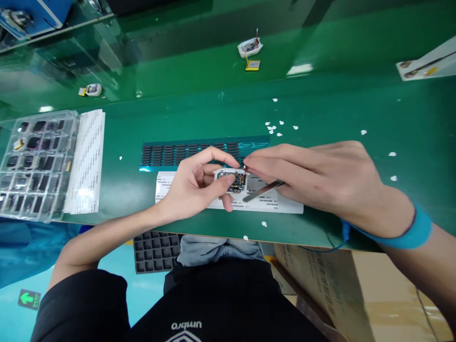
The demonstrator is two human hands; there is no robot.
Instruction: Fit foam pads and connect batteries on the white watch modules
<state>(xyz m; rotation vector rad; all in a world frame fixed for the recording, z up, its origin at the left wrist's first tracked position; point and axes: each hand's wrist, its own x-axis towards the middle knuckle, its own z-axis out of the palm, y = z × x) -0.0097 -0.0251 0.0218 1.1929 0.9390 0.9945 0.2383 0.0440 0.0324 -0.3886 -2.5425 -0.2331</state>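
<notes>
Over the middle of the green bench (124,190), my left hand (199,183) holds a small white housing (231,180) with a circuit board inside, its thumb lying on the board. My right hand (317,175) comes in from the right, its thumb and index fingertips pinched together at the housing's upper right corner, near a thin reddish wire. A metal tool (263,191), probably tweezers, sticks out from under the fingers of that hand. Below the hands lie a printed white sheet (288,205) and a teal strip with rows of dark pieces (171,154).
A clear compartment tray (35,166) and white sheets (85,161) lie at the left. Farther back are two white housings (93,90) (250,47) with yellow batteries. Small white tabs (272,129) are scattered about. A blue wrist strap (409,232) has a cord.
</notes>
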